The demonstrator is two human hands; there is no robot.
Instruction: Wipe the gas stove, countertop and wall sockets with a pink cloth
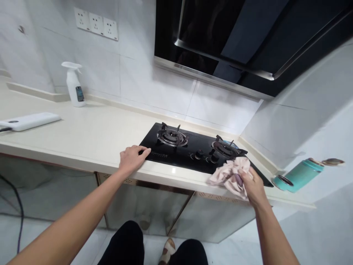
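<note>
A black glass gas hob with two burners under iron grates is set into a cream stone countertop. My left hand rests on the countertop's front edge, its fingertips at the hob's front left corner, fingers apart and holding nothing. My right hand is shut on a crumpled pale pink cloth, which lies over the hob's front right corner, just in front of the right burner.
A white spray bottle and a white power bank with a cable stand on the counter at left. A range hood hangs above the hob. A teal flask and its lid lie at right. Wall sockets sit on the tiles.
</note>
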